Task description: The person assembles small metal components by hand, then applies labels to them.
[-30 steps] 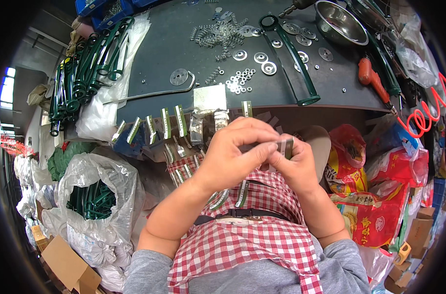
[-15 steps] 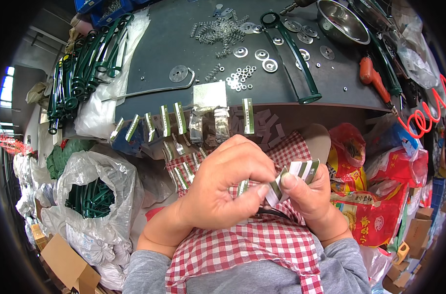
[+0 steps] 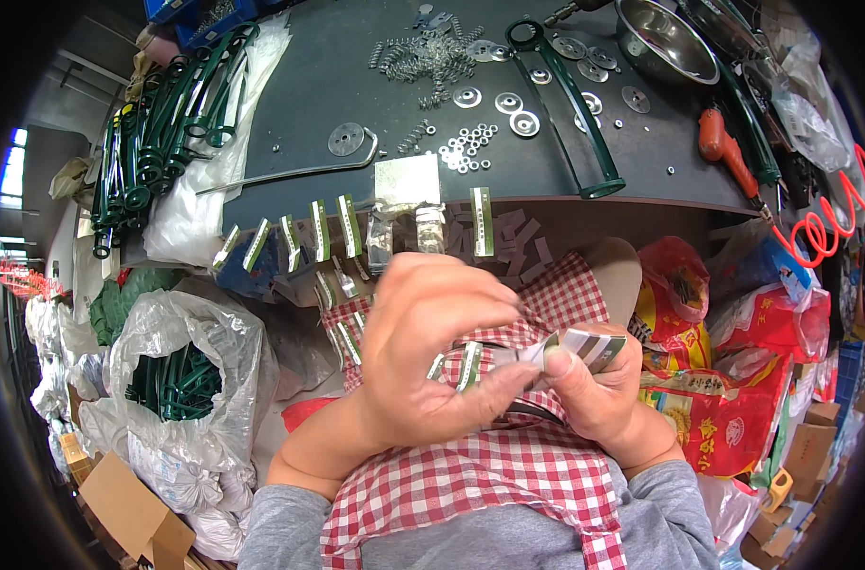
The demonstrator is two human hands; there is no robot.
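My right hand (image 3: pixel 598 394) is closed round a small stack of green-and-white labels (image 3: pixel 596 347), its thumb pressed on the near end. A pale edge of a label sticks out toward my left hand (image 3: pixel 432 351), which is blurred by motion. The left thumb reaches to that edge, while the curled fingers stand apart from the thumb. Through this gap a loose green-and-white label (image 3: pixel 469 366) shows against my checked apron (image 3: pixel 489 475). Several similar labels (image 3: pixel 320 231) hang in a row along the table's front edge, one (image 3: pixel 482 221) apart from them on the right.
On the dark table (image 3: pixel 309 95) lie springs (image 3: pixel 432 59), nuts (image 3: pixel 465 150), metal discs (image 3: pixel 524 123) and a green metal frame (image 3: pixel 584 114). An orange power tool (image 3: pixel 722 147) and a steel bowl (image 3: pixel 668 43) are at right. Green frames fill a plastic bag (image 3: pixel 252 351) at left.
My left fingers have lifted away from the thumb and now show a gap. The label stack in my right hand has tilted slightly flatter and shifted a little right.
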